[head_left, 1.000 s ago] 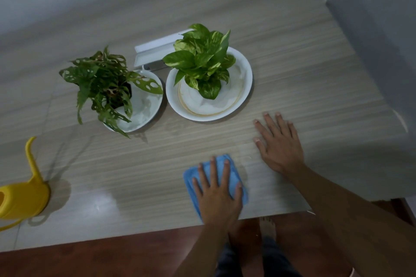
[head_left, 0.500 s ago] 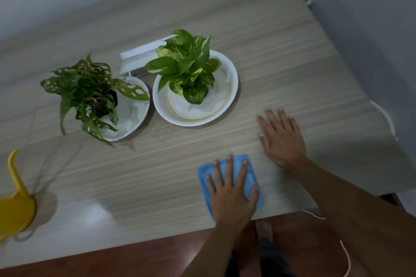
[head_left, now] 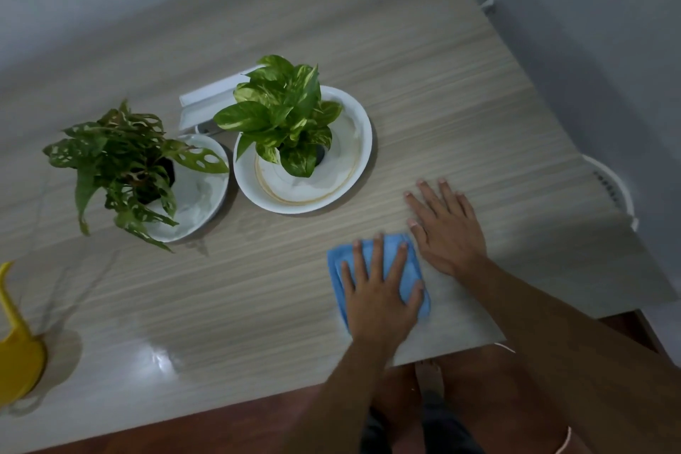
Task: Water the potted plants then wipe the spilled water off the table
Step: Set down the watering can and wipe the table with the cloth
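Observation:
My left hand (head_left: 379, 302) lies flat, fingers spread, pressing a folded blue cloth (head_left: 407, 278) onto the wooden table (head_left: 258, 287) near its front edge. My right hand (head_left: 447, 232) rests palm down on the bare table just right of the cloth, nearly touching it. Behind them a bright green potted plant (head_left: 283, 111) stands on a large white plate (head_left: 355, 166). To its left a darker, holed-leaf plant (head_left: 118, 158) sits on a smaller white plate (head_left: 201, 195). A yellow watering can (head_left: 18, 361) shows at the left edge.
A white box (head_left: 210, 99) lies behind the two plates. A wet sheen (head_left: 158, 357) glints on the front left of the table. A white round object (head_left: 613, 188) sits beyond the table's right edge, by the wall. Red floor lies below the front edge.
My left hand has slid the blue cloth to the right and a little forward, closer to my right hand. The view has shifted right, pushing the watering can to the frame's edge.

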Motion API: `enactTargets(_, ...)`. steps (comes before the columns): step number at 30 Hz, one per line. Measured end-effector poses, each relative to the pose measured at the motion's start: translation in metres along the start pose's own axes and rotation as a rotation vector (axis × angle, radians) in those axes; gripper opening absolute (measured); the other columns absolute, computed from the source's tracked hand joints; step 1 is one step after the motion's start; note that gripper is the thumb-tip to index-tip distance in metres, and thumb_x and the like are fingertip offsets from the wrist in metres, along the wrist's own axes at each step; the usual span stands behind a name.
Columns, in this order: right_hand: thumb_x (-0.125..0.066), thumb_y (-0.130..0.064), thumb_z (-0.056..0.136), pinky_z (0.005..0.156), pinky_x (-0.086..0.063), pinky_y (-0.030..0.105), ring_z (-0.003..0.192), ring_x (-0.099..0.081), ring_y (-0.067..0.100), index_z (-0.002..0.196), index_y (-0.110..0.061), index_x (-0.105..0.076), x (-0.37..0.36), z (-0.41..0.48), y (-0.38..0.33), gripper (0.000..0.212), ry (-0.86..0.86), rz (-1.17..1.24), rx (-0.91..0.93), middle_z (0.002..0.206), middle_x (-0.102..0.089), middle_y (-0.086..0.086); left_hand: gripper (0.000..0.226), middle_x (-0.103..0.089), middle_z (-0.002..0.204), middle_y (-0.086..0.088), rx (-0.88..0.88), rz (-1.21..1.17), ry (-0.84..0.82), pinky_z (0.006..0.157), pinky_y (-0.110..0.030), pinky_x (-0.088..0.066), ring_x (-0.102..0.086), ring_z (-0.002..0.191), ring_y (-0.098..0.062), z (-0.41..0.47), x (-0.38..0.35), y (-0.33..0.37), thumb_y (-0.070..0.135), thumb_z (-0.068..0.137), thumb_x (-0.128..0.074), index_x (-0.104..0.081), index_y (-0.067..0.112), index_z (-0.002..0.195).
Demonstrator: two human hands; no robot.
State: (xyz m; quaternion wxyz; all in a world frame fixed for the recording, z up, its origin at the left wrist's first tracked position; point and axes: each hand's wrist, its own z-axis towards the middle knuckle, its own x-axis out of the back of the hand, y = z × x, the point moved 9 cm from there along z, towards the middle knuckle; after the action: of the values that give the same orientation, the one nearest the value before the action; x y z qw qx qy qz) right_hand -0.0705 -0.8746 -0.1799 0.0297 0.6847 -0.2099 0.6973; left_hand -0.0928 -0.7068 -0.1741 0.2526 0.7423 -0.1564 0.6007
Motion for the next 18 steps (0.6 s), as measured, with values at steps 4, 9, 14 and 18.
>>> enactTargets(4,-0.03,-0.043,0.097,0.112,-0.021,0.044,0.148,-0.019,0.025,0.149,-0.029,-0.036,0.011,-0.001,0.015,0.054,0.025,0.007,0.006,0.16,-0.029,-0.001,0.07,0.008,0.17,0.006,0.184,0.02,0.0,0.123,-0.06,-0.007,0.015,0.155,-0.029,0.013,0.008,-0.063,0.067,0.098,-0.025,-0.004,0.043,0.16)
enactTargets(9,-0.03,-0.051,0.096,0.113,-0.02,0.046,0.149,-0.018,0.026,0.149,-0.035,-0.035,0.012,-0.002,0.039,0.056,0.016,-0.031,-0.058,0.16,-0.028,-0.003,0.071,0.004,0.171,0.004,0.192,-0.025,-0.006,0.122,-0.062,-0.007,0.01,0.156,-0.033,-0.04,-0.004,-0.015,0.065,0.097,-0.031,-0.008,0.042,0.16)
enactTargets(14,-0.029,-0.051,0.096,0.116,-0.017,0.047,0.149,-0.017,0.025,0.15,-0.035,-0.033,0.012,-0.002,0.038,0.056,0.027,-0.038,-0.046,0.161,-0.026,-0.004,0.07,0.003,0.171,0.005,-0.024,0.001,-0.017,0.123,-0.06,-0.001,0.012,0.155,-0.031,0.025,0.0,0.016,0.067,0.097,-0.029,-0.009,0.044,0.159)
enactTargets(18,-0.028,-0.052,0.096,0.117,-0.016,0.047,0.149,-0.015,0.025,0.15,-0.037,-0.031,0.013,-0.001,0.038,0.056,0.015,-0.02,-0.048,0.162,-0.023,-0.005,0.069,0.006,0.17,0.004,0.265,0.029,0.042,0.121,-0.062,-0.01,0.012,0.155,-0.03,0.013,0.013,-0.074,0.065,0.098,-0.026,-0.007,0.04,0.16)
